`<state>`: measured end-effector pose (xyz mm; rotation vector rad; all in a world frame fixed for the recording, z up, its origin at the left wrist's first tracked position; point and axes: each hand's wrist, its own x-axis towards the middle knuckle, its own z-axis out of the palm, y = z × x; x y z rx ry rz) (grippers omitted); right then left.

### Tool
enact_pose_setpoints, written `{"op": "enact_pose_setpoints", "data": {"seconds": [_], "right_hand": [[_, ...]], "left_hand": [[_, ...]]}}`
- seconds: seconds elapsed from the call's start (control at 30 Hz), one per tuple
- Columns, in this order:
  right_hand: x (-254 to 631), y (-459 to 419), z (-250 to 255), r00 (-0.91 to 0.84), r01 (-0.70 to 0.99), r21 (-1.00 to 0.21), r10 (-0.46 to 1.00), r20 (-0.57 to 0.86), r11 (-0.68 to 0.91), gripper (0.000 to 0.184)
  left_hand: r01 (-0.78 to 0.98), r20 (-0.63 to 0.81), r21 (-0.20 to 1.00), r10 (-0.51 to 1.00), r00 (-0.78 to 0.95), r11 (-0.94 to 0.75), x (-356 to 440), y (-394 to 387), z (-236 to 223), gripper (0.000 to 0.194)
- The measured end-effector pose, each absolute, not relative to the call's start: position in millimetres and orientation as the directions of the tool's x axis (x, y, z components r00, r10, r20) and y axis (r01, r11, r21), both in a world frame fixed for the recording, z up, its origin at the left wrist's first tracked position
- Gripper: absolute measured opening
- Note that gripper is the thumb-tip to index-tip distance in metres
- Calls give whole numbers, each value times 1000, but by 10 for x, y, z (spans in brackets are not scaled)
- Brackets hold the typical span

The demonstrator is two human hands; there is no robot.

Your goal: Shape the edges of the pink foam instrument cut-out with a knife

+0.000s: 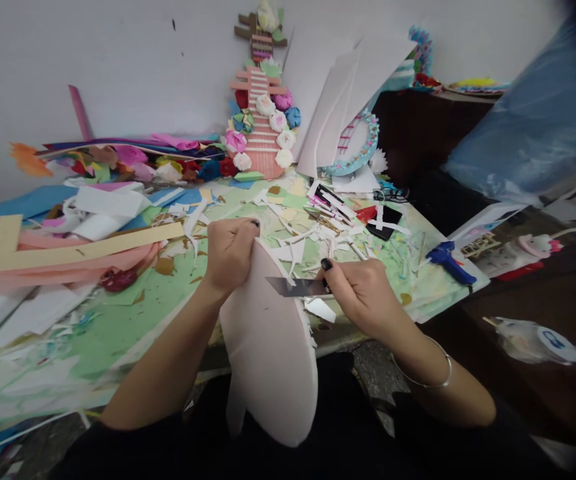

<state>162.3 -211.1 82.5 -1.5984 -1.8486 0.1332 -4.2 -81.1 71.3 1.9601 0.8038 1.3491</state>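
My left hand [233,257] is closed on the upper end of a white rounded board [273,360], which looks like foam and tilts down toward my lap. In my right hand [363,293] is a cutter blade [295,287], pinched at its right end between thumb and fingers. The blade lies across the board's right edge near the top. That edge looks ragged below the blade, with small white shavings along it. Whatever handle the blade has is hidden by my fingers.
White scraps and green paper cover the table. Behind stand a pink flowered instrument model [263,147] and white sheets [331,100]. A blue glue gun [451,261] lies at the right edge, an L-shaped cream strip [93,247] at left. A bagged item [535,340] sits lower right.
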Motion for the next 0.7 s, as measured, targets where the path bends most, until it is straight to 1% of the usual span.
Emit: {"op": "enact_pose_setpoints", "data": {"seconds": [0.17,0.27,0.43,0.7], "right_hand": [[1616,-2143,859,-25,839,-488,913,407,240,54],[1591,-2176,920,-50,847,-468,913,405,253,52],[1569,-2212,1010,-91,861,-426,909,407,277,49],[1532,-2225,1068,-117,862,-422,921,372,280,49]], "left_hand": [[172,568,757,765,303,-630,-34,-809,682,33],[180,555,768,778,293,-615,-18,-804,647,34],[191,582,744,761,288,-641,2,-805,639,34],[203,586,729,749,309,-654,25,-844,648,35]]}}
